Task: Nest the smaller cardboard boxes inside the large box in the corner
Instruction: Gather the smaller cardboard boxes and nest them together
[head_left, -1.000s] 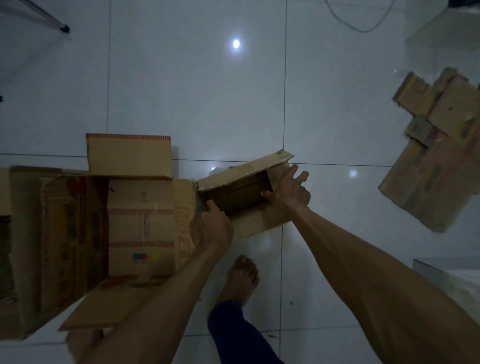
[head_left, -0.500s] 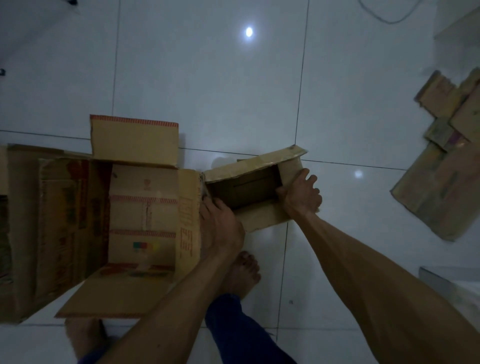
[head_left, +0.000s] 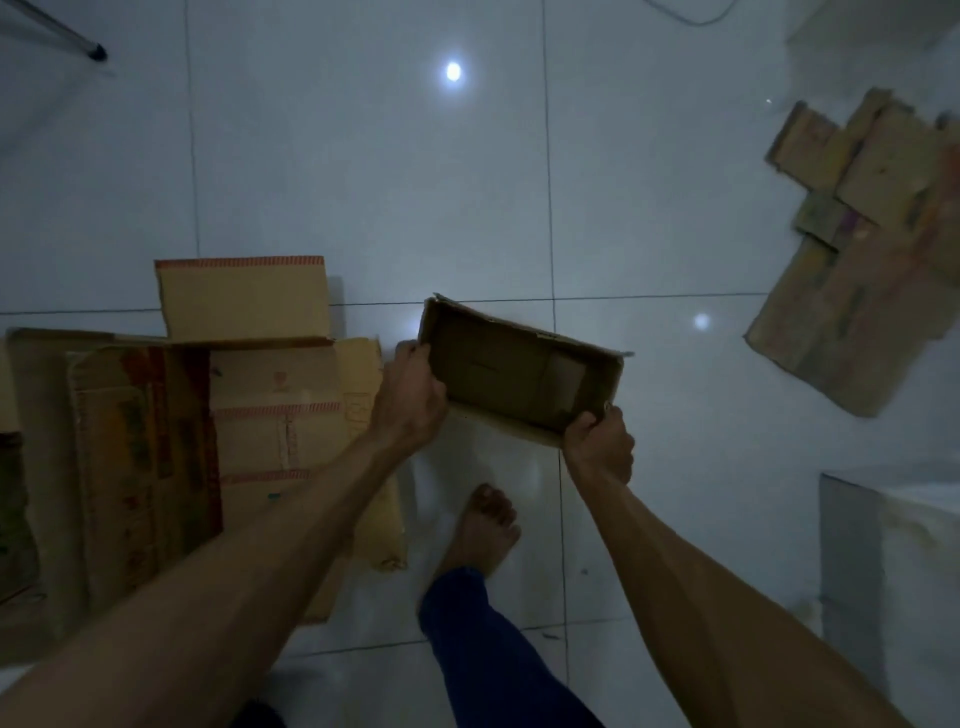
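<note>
Both hands gripped the small box (head_left: 519, 382) above the floor, left hand (head_left: 413, 395) and right hand (head_left: 600, 447) curled over opposite ends, the large box (head_left: 208, 441) just left.

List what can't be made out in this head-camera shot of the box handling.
- Large box: its left part is cut off by the frame's left edge, and the left arm covers its near side.
- Small box: the underside faces away.
- Flattened cardboard: print too dim; right edge cropped.
- Left hand, right hand: fingertips hidden behind the walls.
</note>
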